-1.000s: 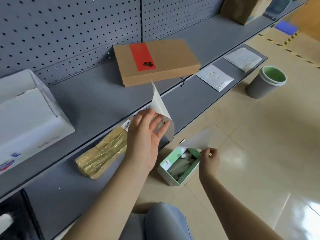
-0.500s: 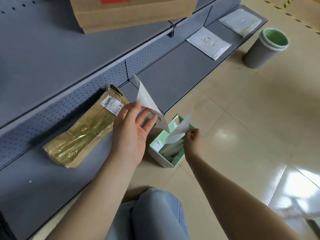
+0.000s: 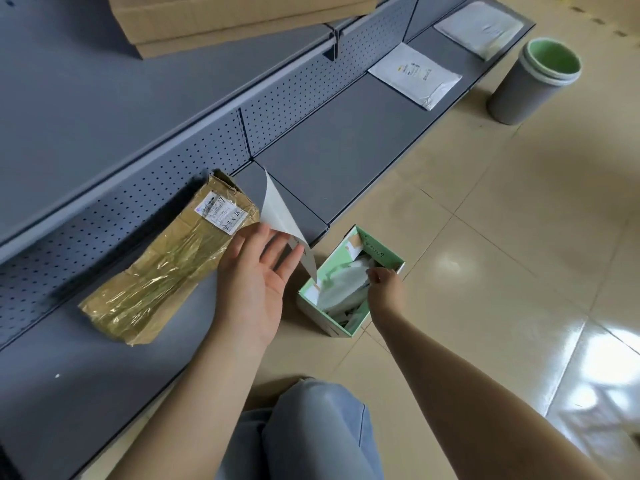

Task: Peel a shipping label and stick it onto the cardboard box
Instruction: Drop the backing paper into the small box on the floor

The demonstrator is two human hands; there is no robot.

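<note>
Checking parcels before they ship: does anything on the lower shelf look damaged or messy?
Yes. The tape-wrapped brown parcel lying beside the left hand is crumpled, its far end torn open, tape wrinkled. The two white mailers farther along lie flat and look intact.

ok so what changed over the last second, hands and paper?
The right hand dropped into the small green box on the floor, carrying the peeled backing sheet down among the paper scraps. The left hand kept the label stuck to its fingertips. The taped parcel stayed put.
</note>
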